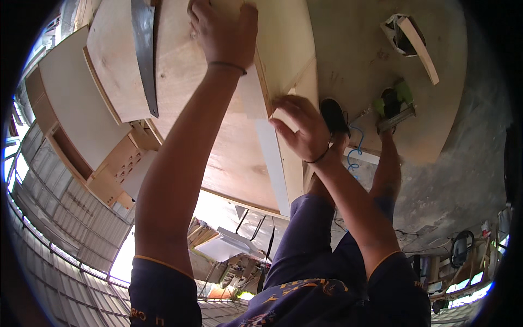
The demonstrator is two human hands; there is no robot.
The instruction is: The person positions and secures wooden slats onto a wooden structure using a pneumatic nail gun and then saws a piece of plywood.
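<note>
A large pale wooden panel (190, 147) lies in front of me, with a light wood strip (291, 169) along its right edge and a grey-white band (266, 144) beside that. My left hand (226, 35) rests on the panel's far part, thumb and fingers apart; the picture's upper edge cuts off some fingertips. Nearer, my right hand (305, 131) is at the panel's edge, its curved fingers apart and fingertips touching the wood. A dark-bladed hand saw (145, 54) lies on the panel to the left of my left forearm.
A green nail gun (402, 101) sits by my foot, with a blue coiled hose (355, 150) near it. Farther right lies a curved wood offcut (419, 49) by a torn bag (400, 38). More panels and a wooden cabinet piece (81, 109) stand at the left.
</note>
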